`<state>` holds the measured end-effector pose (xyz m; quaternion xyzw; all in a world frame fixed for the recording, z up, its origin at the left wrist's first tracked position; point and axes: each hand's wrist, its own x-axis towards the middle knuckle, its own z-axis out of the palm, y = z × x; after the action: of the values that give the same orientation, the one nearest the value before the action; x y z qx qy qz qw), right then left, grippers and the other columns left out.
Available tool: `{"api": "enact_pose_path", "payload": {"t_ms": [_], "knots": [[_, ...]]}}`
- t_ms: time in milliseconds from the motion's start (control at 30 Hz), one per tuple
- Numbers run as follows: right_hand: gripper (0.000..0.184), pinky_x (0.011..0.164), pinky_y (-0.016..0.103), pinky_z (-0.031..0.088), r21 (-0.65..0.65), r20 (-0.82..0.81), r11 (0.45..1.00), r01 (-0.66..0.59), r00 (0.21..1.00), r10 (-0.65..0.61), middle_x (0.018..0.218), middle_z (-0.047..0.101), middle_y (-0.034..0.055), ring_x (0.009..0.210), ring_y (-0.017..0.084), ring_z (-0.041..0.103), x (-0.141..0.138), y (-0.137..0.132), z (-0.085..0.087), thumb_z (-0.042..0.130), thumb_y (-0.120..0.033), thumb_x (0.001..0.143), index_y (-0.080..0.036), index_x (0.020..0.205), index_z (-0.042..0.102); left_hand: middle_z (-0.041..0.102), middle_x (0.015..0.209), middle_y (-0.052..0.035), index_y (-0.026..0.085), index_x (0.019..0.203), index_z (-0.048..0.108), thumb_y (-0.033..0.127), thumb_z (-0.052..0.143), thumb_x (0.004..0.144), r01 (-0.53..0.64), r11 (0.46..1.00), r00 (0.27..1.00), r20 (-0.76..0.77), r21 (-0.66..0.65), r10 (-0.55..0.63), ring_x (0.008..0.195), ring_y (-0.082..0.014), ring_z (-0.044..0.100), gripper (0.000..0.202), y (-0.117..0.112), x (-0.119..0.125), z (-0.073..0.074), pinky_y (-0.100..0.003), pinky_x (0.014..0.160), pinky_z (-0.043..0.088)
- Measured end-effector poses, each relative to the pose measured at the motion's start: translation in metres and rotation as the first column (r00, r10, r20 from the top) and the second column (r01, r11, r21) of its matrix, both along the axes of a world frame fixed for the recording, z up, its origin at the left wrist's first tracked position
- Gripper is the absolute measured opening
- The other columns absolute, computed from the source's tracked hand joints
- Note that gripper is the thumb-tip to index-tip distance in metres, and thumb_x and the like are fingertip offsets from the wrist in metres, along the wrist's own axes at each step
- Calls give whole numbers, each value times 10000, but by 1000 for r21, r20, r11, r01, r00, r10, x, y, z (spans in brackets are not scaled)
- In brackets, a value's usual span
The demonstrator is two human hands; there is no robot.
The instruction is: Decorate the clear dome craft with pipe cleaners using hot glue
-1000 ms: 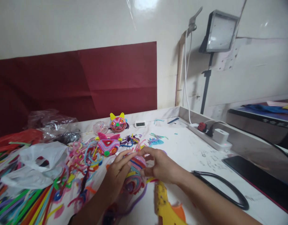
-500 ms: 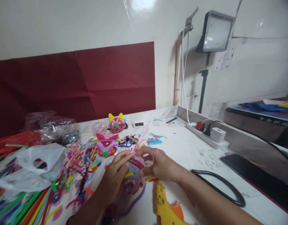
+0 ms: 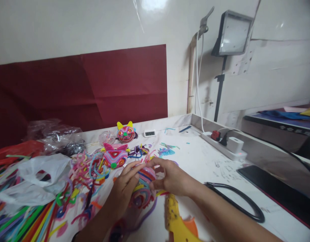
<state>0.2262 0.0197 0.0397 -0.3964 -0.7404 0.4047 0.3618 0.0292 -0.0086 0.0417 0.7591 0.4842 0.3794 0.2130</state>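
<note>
Straight, fuzzy craft stems in many colours (image 3: 42, 220) fan out at the left of a white tabletop (image 3: 195, 148), partly under a crumpled white plastic bag (image 3: 55, 166). Beside them lies a tangle of curled pink, red and blue stems (image 3: 81, 168). A striped, cat-faced craft piece with pink ears (image 3: 116, 154) lies at its right end; another with yellow ears (image 3: 126, 133) stands nearer the far edge, close to a small white digital clock (image 3: 149, 133).

At centre, a worker's left hand (image 3: 124, 185), fingers together, holds a rounded, multicoloured striped piece (image 3: 145, 195) from the left, on the near part of the tabletop, well short of the far edge. The right hand (image 3: 172, 176) arches in from the other side, thumb against the piece, fingertips meeting the left's above it; whether they pinch anything cannot be told. Little has changed over the past second: the view has shifted slightly while both hands have kept their pose, suggesting a steady hold rather than a new step.

A yellow gun-shaped tool with an orange part (image 3: 179, 227) lies just right of the piece, and a white power strip (image 3: 228, 151) runs along the right edge.
</note>
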Motion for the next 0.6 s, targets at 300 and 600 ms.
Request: {"api": "enact_pose_path", "payload": {"t_ms": [300, 600], "knots": [[437, 677, 255, 481, 7, 7, 1000, 14, 1000, -14, 888, 674, -14, 799, 173, 631, -1, 1, -2, 807, -131, 610, -239, 1005, 654, 522, 1424, -58, 242, 1253, 648, 371, 391, 928, -18, 997, 1000, -6, -74, 18, 1363, -260, 422, 433, 4, -3, -6, -426, 1156, 320], [413, 674, 263, 483, 7, -1, 1000, 9, 1000, -9, 925, 672, -2, 815, 183, 631, 0, 2, -4, 798, -159, 626, -239, 1002, 645, 501, 1442, -94, 204, 1290, 615, 459, 331, 960, 31, 997, 998, 59, -74, -27, 1373, -276, 397, 504, -1, -2, -8, -467, 1173, 277]]}}
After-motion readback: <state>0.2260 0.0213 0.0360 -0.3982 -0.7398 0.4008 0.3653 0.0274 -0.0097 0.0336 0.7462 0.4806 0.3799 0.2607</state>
